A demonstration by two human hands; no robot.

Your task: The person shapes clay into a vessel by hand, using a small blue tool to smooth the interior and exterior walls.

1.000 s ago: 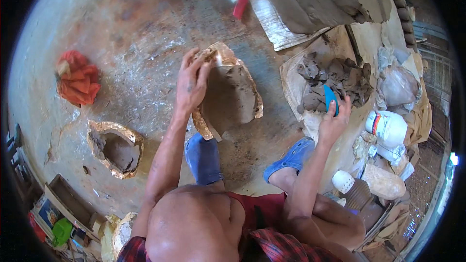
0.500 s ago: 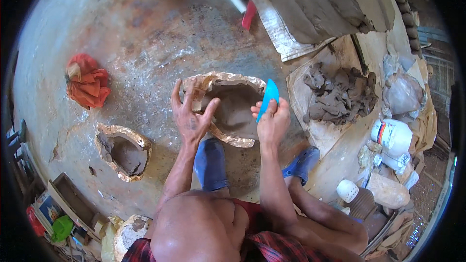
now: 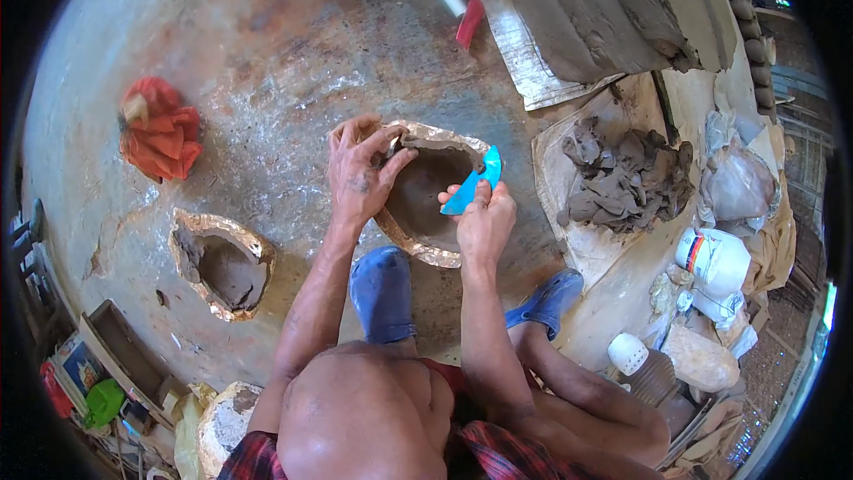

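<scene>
One oval, tan-rimmed mould lined with grey clay (image 3: 422, 200) sits on the stained floor (image 3: 284, 142). Right hand (image 3: 485, 224), moved over from the loose grey clay heap (image 3: 622, 173), grips a turquoise crescent scraper (image 3: 466, 195), so rim work looks underway; left hand (image 3: 360, 174) fingers curl narrowly at left rim (pinch unclear).

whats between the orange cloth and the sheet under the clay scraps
In the head view: the left hand, the clay-lined mould and the blue tool in the right hand.
</scene>
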